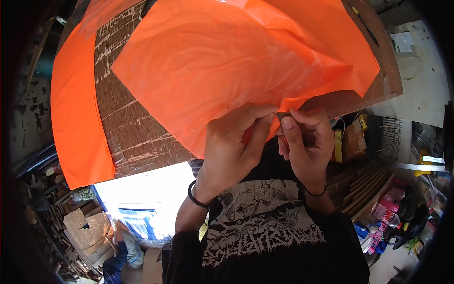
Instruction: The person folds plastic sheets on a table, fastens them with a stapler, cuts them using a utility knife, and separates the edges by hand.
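A large bright orange sheet (198, 61), thin and slightly shiny with wrinkles, lies across the table and lifts at its near edge. My left hand (236, 142) pinches this edge between thumb and forefinger. Close beside it, my right hand (306, 146) also pinches the sheet's edge, thumb against curled fingers. The fingertips of both hands nearly meet. A small dark patch shows between them, too small to make out. To the right of the hands, the sheet bunches into raised folds.
The worn brown table (127, 113) has a peeling surface. Another orange piece (78, 113) hangs over its left edge. A pen (365, 26) lies at the far right. Stacked wood strips (364, 184) are at right below. A seated person (118, 255) is at lower left.
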Available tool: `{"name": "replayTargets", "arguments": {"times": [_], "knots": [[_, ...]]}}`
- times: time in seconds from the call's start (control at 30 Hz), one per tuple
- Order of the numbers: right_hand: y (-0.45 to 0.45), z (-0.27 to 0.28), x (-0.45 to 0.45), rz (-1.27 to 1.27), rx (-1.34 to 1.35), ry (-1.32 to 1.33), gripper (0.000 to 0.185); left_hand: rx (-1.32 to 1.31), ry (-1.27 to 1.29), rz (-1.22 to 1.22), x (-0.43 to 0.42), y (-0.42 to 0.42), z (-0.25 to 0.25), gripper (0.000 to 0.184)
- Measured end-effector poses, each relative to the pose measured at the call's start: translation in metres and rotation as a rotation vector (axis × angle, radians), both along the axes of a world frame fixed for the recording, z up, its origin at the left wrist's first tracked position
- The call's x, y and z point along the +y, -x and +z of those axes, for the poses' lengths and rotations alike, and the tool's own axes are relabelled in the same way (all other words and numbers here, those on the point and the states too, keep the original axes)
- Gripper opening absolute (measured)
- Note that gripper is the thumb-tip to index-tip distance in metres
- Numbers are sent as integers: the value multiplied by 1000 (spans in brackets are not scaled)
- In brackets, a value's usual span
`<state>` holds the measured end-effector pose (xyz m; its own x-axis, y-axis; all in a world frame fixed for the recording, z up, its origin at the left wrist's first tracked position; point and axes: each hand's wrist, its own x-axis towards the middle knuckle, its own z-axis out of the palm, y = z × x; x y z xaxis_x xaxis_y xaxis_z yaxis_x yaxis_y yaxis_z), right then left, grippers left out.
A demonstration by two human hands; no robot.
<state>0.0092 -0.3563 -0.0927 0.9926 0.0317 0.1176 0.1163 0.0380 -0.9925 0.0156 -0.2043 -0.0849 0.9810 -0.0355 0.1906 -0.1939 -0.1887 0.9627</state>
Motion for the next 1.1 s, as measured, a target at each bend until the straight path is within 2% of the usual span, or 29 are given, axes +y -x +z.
{"name": "replayTargets", "arguments": {"times": [0.33,0.43,0.53,0.63,0.73,0.93,1.03,1.1], "knots": [[-2,5,2,23,57,-109,10,-90,-18,-7,0,-2,-3,12],[-2,5,2,24,79,-97,11,-79,-76,8,0,-1,1,11],[-2,3,0,12,22,32,11,-93,-93,22,-1,-1,1,11],[-3,6,1,16,52,-3,11,-103,-115,30,-1,-1,1,11],[-5,9,1,62,131,-151,11,-111,-100,37,-2,-1,0,10],[-6,1,1,71,23,-112,9,-61,-59,6,0,-1,-1,13],[-4,-3,-1,55,16,-184,12,-38,-45,-24,3,-2,-1,12],[-2,-6,-2,5,-87,-25,14,-39,-20,-60,3,-3,-1,9]]}}
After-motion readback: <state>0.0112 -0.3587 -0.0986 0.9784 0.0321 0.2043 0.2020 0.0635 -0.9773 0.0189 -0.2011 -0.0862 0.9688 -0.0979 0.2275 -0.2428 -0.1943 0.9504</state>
